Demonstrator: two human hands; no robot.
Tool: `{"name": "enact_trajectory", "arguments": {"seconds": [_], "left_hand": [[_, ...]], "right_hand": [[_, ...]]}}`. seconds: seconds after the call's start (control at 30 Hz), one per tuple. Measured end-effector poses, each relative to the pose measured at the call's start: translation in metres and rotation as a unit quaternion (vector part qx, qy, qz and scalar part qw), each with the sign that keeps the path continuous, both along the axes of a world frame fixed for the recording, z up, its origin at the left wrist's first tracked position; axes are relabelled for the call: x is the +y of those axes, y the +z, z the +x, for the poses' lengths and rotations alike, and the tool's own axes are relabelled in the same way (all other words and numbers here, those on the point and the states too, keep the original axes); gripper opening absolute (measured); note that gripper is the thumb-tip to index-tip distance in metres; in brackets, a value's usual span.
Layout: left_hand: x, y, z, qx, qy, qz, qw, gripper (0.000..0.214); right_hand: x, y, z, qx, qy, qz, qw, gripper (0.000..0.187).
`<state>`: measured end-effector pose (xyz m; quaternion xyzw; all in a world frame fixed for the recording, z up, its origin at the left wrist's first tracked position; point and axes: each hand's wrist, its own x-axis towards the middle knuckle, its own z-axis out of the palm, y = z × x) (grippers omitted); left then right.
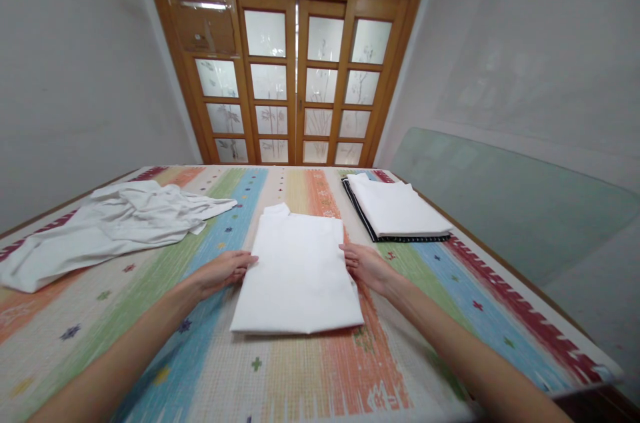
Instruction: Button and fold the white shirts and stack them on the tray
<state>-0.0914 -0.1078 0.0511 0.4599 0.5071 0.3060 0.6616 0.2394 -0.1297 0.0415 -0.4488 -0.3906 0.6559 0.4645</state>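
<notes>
A folded white shirt (303, 276) lies in the middle of the striped tablecloth, its front edge slightly raised and a collar-like piece sticking out at the far left corner. My left hand (227, 270) grips its left edge, thumb on top and fingers curled at the side. On the opposite edge, my right hand (365, 264) holds the shirt the same way, with some fingertips hidden beneath the fabric. To the right sits a stack of folded clothes, a white one (403, 206) over a black one with pale trim (361, 213). A crumpled white garment (135, 216) spreads out at the left.
The tablecloth (295, 383) has coloured stripes and small printed motifs. Beyond the table's far edge stands a wooden door (295, 63) with frosted panes. Walls close in on both sides, and a pale green panel (500, 190) runs along the right one.
</notes>
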Motion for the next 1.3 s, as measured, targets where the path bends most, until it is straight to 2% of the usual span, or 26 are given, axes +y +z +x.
{"name": "enact_trajectory", "arguments": {"seconds": [0.13, 0.3, 0.43, 0.5, 0.67, 0.87, 1.07, 1.3], "left_hand": [[0.008, -0.002, 0.009, -0.010, -0.005, -0.016, 1.000, 0.034], [0.010, -0.001, 0.022, -0.023, 0.000, -0.053, 0.998, 0.034], [0.007, -0.003, 0.027, -0.035, 0.013, -0.059, 0.998, 0.027], [0.005, -0.004, 0.028, -0.050, 0.020, -0.076, 0.996, 0.028], [0.003, -0.008, 0.033, -0.090, 0.034, -0.079, 0.992, 0.051], [0.002, -0.006, 0.041, -0.112, 0.004, -0.028, 0.993, 0.071], [0.010, 0.009, 0.066, -0.133, 0.000, 0.035, 0.990, 0.076], [0.042, 0.035, 0.129, -0.200, -0.016, 0.120, 0.972, 0.083]], "right_hand": [[0.012, -0.006, -0.006, -0.009, -0.015, -0.039, 0.999, 0.011], [0.013, -0.008, -0.012, -0.020, 0.005, -0.032, 0.999, 0.010], [0.010, -0.010, -0.011, -0.036, 0.027, 0.010, 0.999, 0.034], [0.008, -0.013, -0.010, -0.034, 0.036, 0.018, 0.999, 0.040], [0.000, -0.014, -0.010, -0.009, 0.046, 0.016, 0.999, 0.047], [-0.016, 0.007, -0.004, 0.014, 0.115, 0.025, 0.993, 0.082], [-0.006, 0.026, 0.030, -0.002, 0.066, 0.045, 0.997, 0.074], [0.015, 0.072, 0.085, -0.052, 0.003, 0.095, 0.994, 0.071]]}}
